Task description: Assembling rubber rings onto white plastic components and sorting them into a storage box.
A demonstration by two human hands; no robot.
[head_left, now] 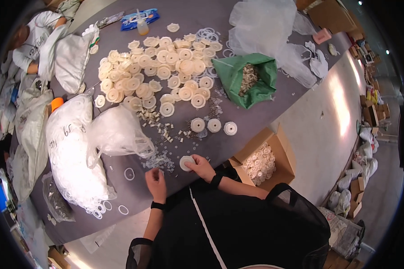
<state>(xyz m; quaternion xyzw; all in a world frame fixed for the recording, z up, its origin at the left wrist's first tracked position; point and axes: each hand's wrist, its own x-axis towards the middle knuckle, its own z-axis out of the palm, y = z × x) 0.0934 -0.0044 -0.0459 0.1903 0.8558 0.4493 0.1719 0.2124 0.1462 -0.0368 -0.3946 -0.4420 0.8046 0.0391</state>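
At the surface's (238, 148) near edge, the right hand (202, 167) grips a cream plastic disc (186, 162); the left hand (156, 180) pinches among small clear rings (159, 160), apparently mid-assembly; seating one needs careful alignment.

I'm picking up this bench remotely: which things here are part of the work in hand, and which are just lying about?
In use:
right hand holding a cream disc
left hand at the small clear rings
pile of cream discs
carton of finished discs

Lying about:
glue bottle
pink box
orange cap
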